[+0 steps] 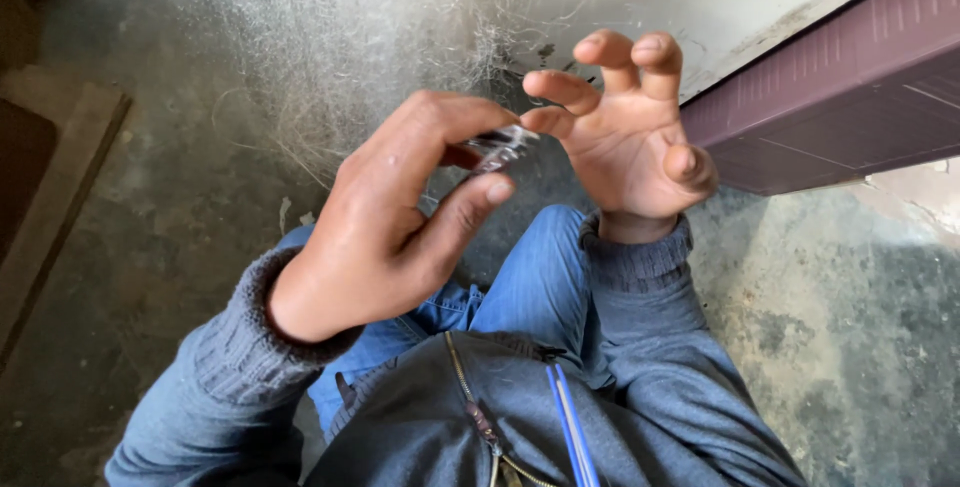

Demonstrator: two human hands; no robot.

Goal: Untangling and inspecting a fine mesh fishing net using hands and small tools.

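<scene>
1. Left hand (pixel 375 232) pinched a small shiny clear-and-dark object (pixel 497 150), frame centre, above the blue-jeaned knees (pixel 530 287).
2. Right hand (pixel 630 142) was released, fingers curled, index tip just touching the object.
3. My take: firm pinch, work over the lap, not the grey concrete floor (pixel 180 207).

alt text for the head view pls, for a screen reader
A person's left hand pinches a small shiny dark object while the open right hand touches its tip with a finger, above blue-jeaned knees and a stained concrete floor.
</scene>
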